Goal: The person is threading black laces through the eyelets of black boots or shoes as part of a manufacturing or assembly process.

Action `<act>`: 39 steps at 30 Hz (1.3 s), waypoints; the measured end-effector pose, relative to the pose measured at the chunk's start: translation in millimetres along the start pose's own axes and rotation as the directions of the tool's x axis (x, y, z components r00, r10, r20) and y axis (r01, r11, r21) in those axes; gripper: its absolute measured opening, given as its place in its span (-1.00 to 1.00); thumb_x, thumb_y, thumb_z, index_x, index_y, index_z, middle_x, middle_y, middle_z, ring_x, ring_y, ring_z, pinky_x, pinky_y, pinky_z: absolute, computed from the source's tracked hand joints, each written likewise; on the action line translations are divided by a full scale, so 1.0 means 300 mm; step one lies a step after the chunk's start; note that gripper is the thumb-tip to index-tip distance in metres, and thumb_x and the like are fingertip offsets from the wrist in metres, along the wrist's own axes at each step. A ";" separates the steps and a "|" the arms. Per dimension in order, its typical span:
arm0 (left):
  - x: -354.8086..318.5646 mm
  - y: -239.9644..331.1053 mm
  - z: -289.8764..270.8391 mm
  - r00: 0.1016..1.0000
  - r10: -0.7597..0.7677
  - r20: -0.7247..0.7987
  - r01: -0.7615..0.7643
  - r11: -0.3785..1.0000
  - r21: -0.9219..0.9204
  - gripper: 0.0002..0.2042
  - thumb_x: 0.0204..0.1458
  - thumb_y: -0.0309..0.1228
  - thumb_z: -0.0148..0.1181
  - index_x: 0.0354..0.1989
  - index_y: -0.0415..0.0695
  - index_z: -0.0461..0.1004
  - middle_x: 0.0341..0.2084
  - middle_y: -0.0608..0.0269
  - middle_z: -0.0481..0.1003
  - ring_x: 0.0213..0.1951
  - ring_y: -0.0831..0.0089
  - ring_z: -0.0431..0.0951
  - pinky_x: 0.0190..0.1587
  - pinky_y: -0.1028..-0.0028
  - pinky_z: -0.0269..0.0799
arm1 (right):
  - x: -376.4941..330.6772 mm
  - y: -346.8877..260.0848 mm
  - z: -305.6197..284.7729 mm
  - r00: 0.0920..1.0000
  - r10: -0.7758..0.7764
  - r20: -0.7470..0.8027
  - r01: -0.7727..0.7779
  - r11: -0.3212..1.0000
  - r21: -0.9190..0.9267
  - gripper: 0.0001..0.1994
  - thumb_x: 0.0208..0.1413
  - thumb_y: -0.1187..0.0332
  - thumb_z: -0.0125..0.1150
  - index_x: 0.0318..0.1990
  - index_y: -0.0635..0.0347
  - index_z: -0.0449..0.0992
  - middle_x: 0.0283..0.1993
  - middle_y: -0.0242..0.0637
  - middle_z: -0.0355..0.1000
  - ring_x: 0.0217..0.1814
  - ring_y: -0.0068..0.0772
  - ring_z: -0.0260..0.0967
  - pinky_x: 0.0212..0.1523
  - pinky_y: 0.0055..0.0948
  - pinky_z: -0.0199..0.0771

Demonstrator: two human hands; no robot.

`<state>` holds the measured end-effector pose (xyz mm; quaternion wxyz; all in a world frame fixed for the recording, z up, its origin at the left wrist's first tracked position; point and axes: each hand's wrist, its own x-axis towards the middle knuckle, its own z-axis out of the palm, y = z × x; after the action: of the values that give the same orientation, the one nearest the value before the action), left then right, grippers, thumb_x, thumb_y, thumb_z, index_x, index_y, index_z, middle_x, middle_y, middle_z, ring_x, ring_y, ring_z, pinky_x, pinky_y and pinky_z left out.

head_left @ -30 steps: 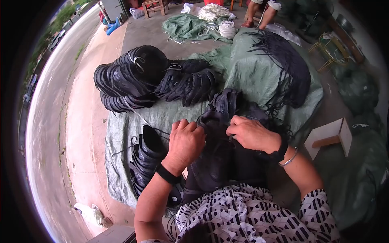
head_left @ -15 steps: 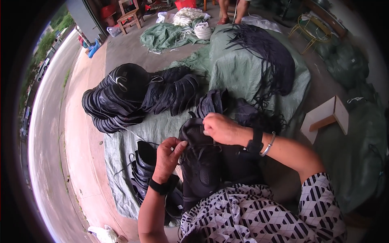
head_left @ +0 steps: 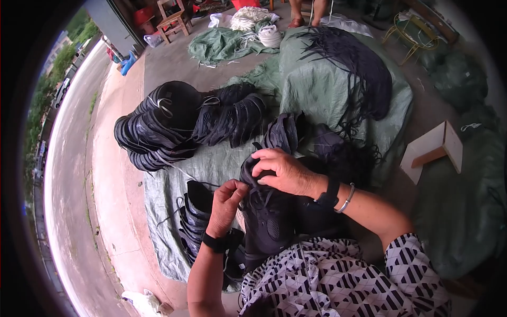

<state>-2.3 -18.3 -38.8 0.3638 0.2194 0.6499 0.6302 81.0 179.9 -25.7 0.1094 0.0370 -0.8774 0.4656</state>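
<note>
A black shoe upper [head_left: 269, 224] with a mesh toe and thin laces lies over my lap, its collar end pointing away from me. My left hand [head_left: 226, 203] pinches at the left side of its lacing, thumb and forefinger together; whether lace or edge is between them is hard to see. My right hand [head_left: 288, 173] reaches across from the right, fingers curled over the collar and tongue, gripping the upper there. Just beyond lies a short stack of dark uppers [head_left: 282, 132]. To the left of my left hand stands another nested stack of uppers [head_left: 196, 211].
Large bundles of nested black uppers [head_left: 158, 124] lie on a green tarp [head_left: 169, 232]. A heap of dark laces [head_left: 369, 79] drapes over a green-covered mound [head_left: 301, 79]. White cord [head_left: 248, 20], a wooden chair [head_left: 172, 21], a wooden board piece [head_left: 435, 148] and another person's feet [head_left: 306, 21] are around.
My right hand has loosened from a tight pinch, its fingers spreading and curling over the collar. My left hand stays at the left side of the lacing. The whole view has shifted slightly.
</note>
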 end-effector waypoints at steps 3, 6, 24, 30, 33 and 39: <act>0.003 0.011 0.000 0.999 -0.034 0.004 0.034 0.997 0.068 -0.84 0.11 -0.36 0.08 -0.45 -0.16 0.41 -0.50 0.55 0.36 -0.39 0.74 0.26 -0.25 0.66 0.17 | 0.015 0.011 0.057 0.998 -0.037 -0.048 0.040 0.997 0.064 -0.87 -0.14 0.49 0.24 -0.37 0.18 0.47 0.06 -0.19 0.35 0.12 -0.15 0.29 0.14 -0.30 0.25; -0.001 0.017 0.009 1.000 -0.028 0.011 0.028 0.998 0.051 -0.83 0.12 -0.36 0.07 -0.48 -0.15 0.39 -0.52 0.56 0.33 -0.41 0.75 0.24 -0.29 0.67 0.14 | 0.013 0.021 0.053 0.999 -0.043 -0.021 0.045 0.995 0.092 -0.90 -0.14 0.51 0.22 -0.41 0.19 0.45 0.05 -0.19 0.36 0.11 -0.15 0.30 0.12 -0.30 0.27; -0.044 0.081 0.038 0.988 -0.125 -0.096 0.124 0.992 -0.018 -0.72 0.15 -0.23 0.08 -0.52 -0.15 0.44 -0.56 0.48 0.39 -0.43 0.68 0.28 -0.27 0.63 0.15 | -0.129 0.227 -0.216 0.963 0.115 -0.243 -0.229 0.823 -0.519 -0.87 -0.13 0.45 0.27 -0.46 0.11 0.40 -0.15 -0.32 0.36 -0.04 -0.23 0.29 0.01 -0.30 0.22; -0.077 0.052 0.019 0.974 -0.227 -0.027 0.217 0.956 -0.199 -0.72 0.17 -0.20 0.03 -0.47 -0.13 0.44 -0.46 0.35 0.49 -0.46 0.66 0.31 -0.28 0.62 0.21 | -0.198 0.184 -0.118 0.903 0.210 -0.374 -0.272 0.955 -0.121 -0.75 0.02 0.19 0.22 -0.49 0.19 0.48 -0.21 -0.19 0.42 -0.12 -0.13 0.37 -0.11 -0.24 0.35; -0.085 0.053 0.014 0.978 -0.205 0.045 0.210 0.943 -0.259 -0.72 0.19 -0.21 0.00 -0.45 -0.13 0.44 -0.45 0.32 0.51 -0.43 0.64 0.34 -0.27 0.61 0.23 | -0.201 0.079 -0.058 0.946 0.161 -0.283 -0.228 0.948 -0.223 -0.66 0.07 0.09 0.15 -0.50 0.21 0.52 -0.07 -0.11 0.41 0.00 -0.09 0.32 0.00 -0.22 0.30; -0.083 0.028 0.031 0.974 -0.218 0.068 0.225 0.864 -0.450 -0.75 0.20 -0.23 -0.02 -0.38 -0.14 0.44 -0.41 0.27 0.51 -0.41 0.60 0.37 -0.27 0.59 0.25 | -0.236 0.043 -0.026 0.963 0.185 -0.196 -0.236 0.928 -0.288 -0.73 -0.05 0.15 0.26 -0.47 0.21 0.53 0.09 -0.17 0.35 0.25 -0.04 0.10 0.17 -0.10 0.08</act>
<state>19.0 -29.7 -25.1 0.4795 0.0568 0.5026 0.7171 149.0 191.2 -48.0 0.1355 -0.1138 -0.9261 0.3332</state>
